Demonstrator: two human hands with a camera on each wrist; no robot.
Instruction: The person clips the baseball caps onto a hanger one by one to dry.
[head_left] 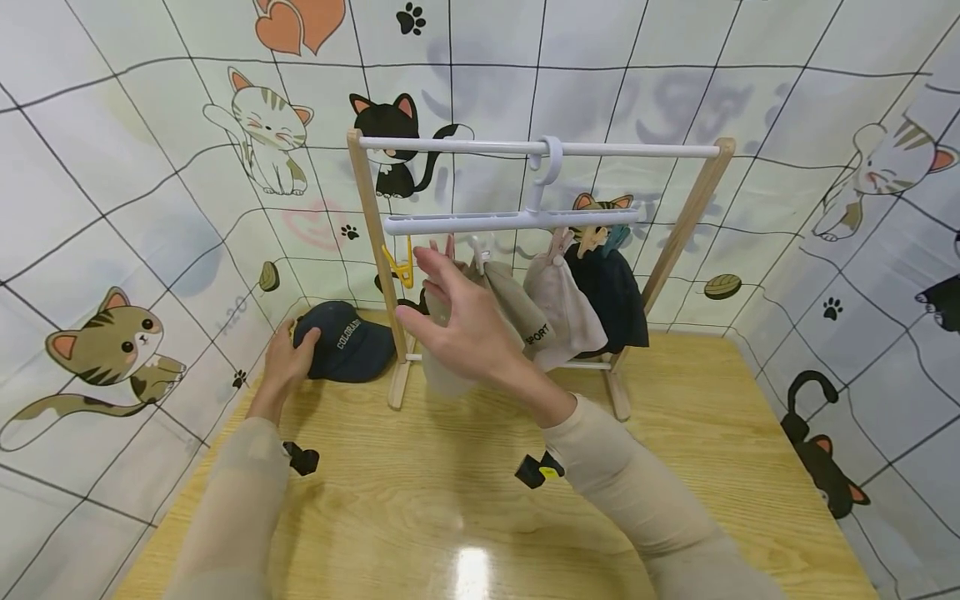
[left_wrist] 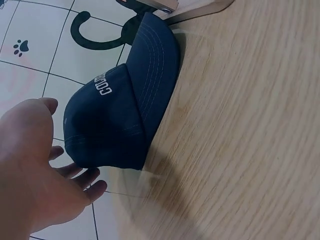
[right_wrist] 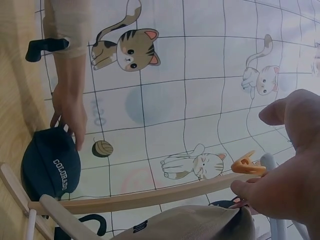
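A navy baseball cap (head_left: 347,337) lettered "COLORADO" sits on the table beside the left foot of a small rack. My left hand (head_left: 287,360) is at the back of this cap, its fingers spread and loosely extended around the crown; in the left wrist view the thumb stands apart from the fabric. My right hand (head_left: 480,329) is raised before the left part of a white clip hanger (head_left: 465,223), thumb and fingers apart. Close to its fingertips hangs a yellow clip (head_left: 406,273). Behind that hand, a beige cap (head_left: 517,304) hangs from a white clip (head_left: 483,248), partly hidden.
The hanger hooks over the white rail (head_left: 637,150) of the wooden-legged rack (head_left: 686,223). Farther right on it hang a pale cap (head_left: 570,312) and a black cap (head_left: 615,296), held by coloured clips. Cat-printed cloth walls (head_left: 495,96) enclose the wooden table (head_left: 420,500).
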